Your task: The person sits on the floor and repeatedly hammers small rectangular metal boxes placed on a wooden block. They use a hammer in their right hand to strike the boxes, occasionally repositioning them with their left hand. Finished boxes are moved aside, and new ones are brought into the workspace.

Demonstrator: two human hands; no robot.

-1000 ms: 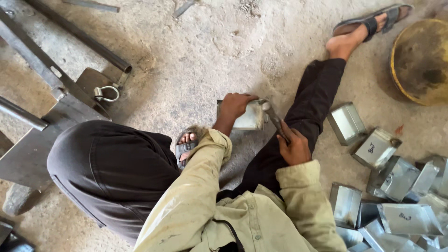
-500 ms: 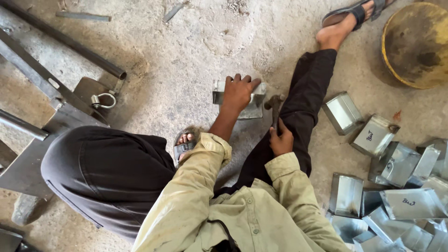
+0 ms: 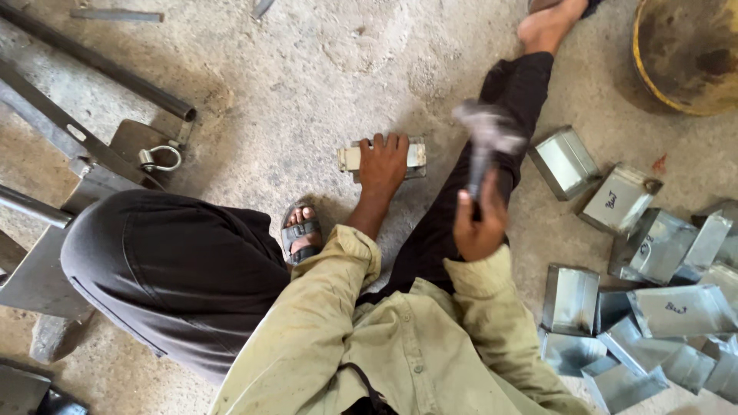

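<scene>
I sit on a concrete floor in dark trousers and an olive shirt. My left hand (image 3: 382,164) lies flat, fingers spread, on a small sheet-metal piece (image 3: 350,158) and presses it against the floor. My right hand (image 3: 478,221) grips the handle of a hammer (image 3: 486,137). The hammer is raised and blurred, with its head above my outstretched right leg, to the right of the metal piece.
Several folded sheet-metal boxes (image 3: 619,198) lie in a heap at the right. A round yellow-rimmed pan (image 3: 686,51) sits at the top right. Steel bars and a plate with a shackle (image 3: 160,159) lie at the left. My sandalled foot (image 3: 300,232) rests near the metal piece.
My left hand set the metal piece down and now flattens it against the floor. My right hand has swung the hammer up and to the right.
</scene>
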